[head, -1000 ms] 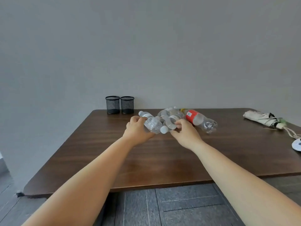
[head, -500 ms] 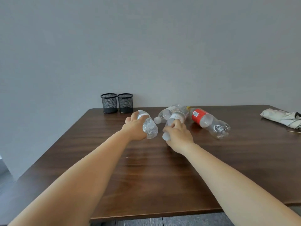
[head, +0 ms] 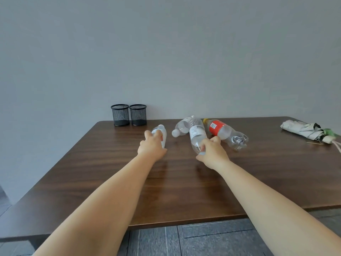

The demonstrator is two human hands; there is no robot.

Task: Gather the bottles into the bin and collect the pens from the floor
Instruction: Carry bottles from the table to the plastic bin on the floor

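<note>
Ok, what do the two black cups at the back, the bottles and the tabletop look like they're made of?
The two black cups look like matte metal mesh: the wall shows through fine holes. The bottles, like the red-labelled one, look like thin clear glossy plastic, transparent and dented at the base. The tabletop shows dark wood grain with a soft sheen; solid wood, veneer or laminate, I can't tell.

office, wooden desk (head: pixel 92 172), mesh pen cups (head: pixel 128 114)
</note>
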